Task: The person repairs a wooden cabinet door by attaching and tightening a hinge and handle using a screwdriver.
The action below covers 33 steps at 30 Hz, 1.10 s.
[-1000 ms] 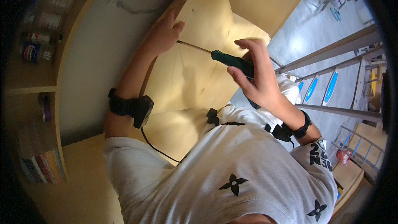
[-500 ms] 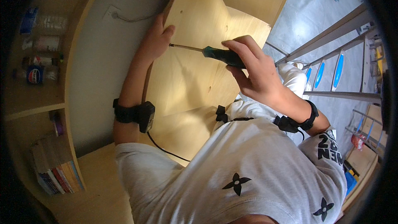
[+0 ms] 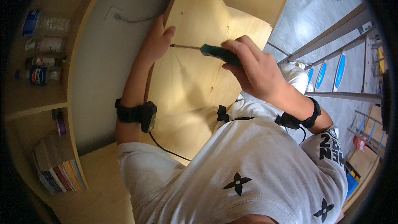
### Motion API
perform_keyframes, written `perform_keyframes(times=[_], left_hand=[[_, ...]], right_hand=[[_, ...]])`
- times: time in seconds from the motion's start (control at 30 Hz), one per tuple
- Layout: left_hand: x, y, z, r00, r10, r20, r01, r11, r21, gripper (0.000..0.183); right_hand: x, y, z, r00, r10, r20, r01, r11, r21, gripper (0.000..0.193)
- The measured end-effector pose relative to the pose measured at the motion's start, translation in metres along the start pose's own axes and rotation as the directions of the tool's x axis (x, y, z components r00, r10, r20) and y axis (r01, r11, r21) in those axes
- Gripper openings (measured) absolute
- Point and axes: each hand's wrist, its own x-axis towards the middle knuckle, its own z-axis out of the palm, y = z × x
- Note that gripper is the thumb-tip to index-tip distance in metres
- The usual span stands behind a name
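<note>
My right hand [image 3: 259, 68] is closed round the dark green handle of a screwdriver [image 3: 222, 54]. Its thin metal shaft points left, and the tip meets a small dark spot, which looks like a screw head, near the left edge of a pale wooden panel [image 3: 195, 72]. Just beside that spot, my left hand [image 3: 159, 41] grips the panel's edge, thumb on the front face and the other fingers hidden behind. A few small round holes or marks show in the panel's surface.
On the left, a wooden shelf unit [image 3: 68, 79] holds several plastic bottles [image 3: 39, 76] and a row of books [image 3: 62, 176]. A plug with a cord [image 3: 117, 16] sits in the wall socket. At right stands a metal ladder [image 3: 331, 93] with blue strips. A black cable [image 3: 166, 149] trails from my left wrist strap.
My right hand has shifted slightly left and its grip on the screwdriver handle has turned a little. The tip stays at the same spot, and my left hand keeps hold of the panel.
</note>
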Motion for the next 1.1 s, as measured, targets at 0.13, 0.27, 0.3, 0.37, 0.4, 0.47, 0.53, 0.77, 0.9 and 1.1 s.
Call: perform_keyframes(times=[0.13,0.27,0.3,0.37,0.4,0.47,0.53,0.77,0.9,1.1], left_hand=[[0.005,-0.005,0.003,0.994,0.098,-0.040,-0.096,0.995,0.031,0.045],[0.000,0.003,0.003,0.996,0.071,-0.053,-0.069,0.997,0.042,0.044],[0.001,0.000,0.003,0.996,0.070,-0.056,-0.068,0.997,0.043,0.044],[0.005,-0.006,0.002,0.995,0.100,-0.023,-0.099,0.995,0.033,0.043],[0.003,-0.007,0.001,0.995,0.099,-0.027,-0.098,0.995,0.033,0.043],[0.004,-0.002,0.002,0.998,0.066,-0.022,-0.065,0.997,0.031,0.043],[0.005,-0.001,0.004,0.997,0.066,-0.030,-0.065,0.997,0.052,0.043],[0.005,0.001,0.006,0.995,0.101,-0.020,-0.100,0.994,0.039,0.046],[0.001,0.010,0.007,0.997,0.058,-0.053,-0.055,0.997,0.059,0.045],[0.009,-0.004,0.008,0.995,0.097,-0.036,-0.094,0.992,0.085,0.046]], right_hand=[[-0.002,0.008,0.006,0.999,0.030,-0.018,-0.031,1.000,-0.007,0.040],[0.002,0.005,0.006,0.995,-0.048,-0.090,0.054,0.997,0.060,0.041],[0.000,0.005,0.006,0.996,-0.057,-0.063,0.058,0.998,0.020,0.041],[-0.001,0.004,0.004,0.997,-0.067,-0.033,0.066,0.998,-0.019,0.041],[-0.001,0.003,0.002,0.999,-0.015,-0.040,0.017,0.999,0.030,0.041],[-0.003,0.004,0.001,0.998,0.043,-0.049,-0.039,0.997,0.073,0.041],[-0.005,0.007,0.004,0.982,0.190,0.002,-0.190,0.979,0.080,0.040],[-0.006,0.013,0.011,0.988,-0.043,-0.146,0.052,0.997,0.061,0.042],[-0.012,0.006,0.005,0.996,0.067,-0.061,-0.064,0.997,0.053,0.042],[-0.008,0.000,0.002,0.966,0.258,0.001,-0.257,0.961,0.103,0.043]])
